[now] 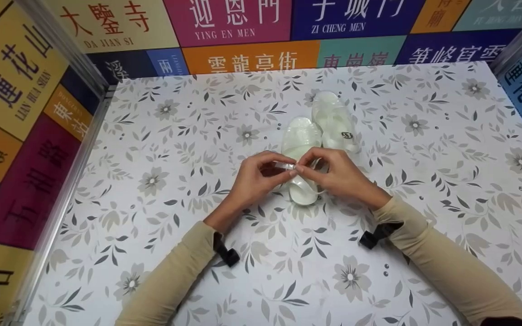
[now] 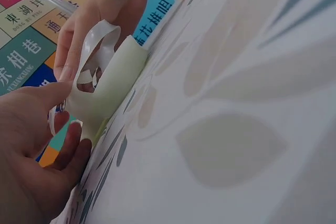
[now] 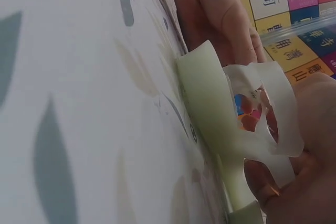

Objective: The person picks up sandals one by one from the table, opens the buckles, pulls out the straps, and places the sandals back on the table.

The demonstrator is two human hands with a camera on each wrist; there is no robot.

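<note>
A pair of pale greenish-white plastic sandals lies on the table: the nearer sandal under the hands, the other sandal beside it, up and to the right. Thumb and fingers of the left hand pinch the nearer sandal's strap at its side, where a small shiny buckle part shows in the left wrist view. My right hand meets the left fingertips there and pinches the same strap. The heel strap loops up above the sole. Fingertips partly hide the strap's end.
Beneath everything is a white table covered in grey leaves and flowers. Colourful panels with printed signs stand along its back and sides. A dark sign-like mark sits on the far sandal's strap.
</note>
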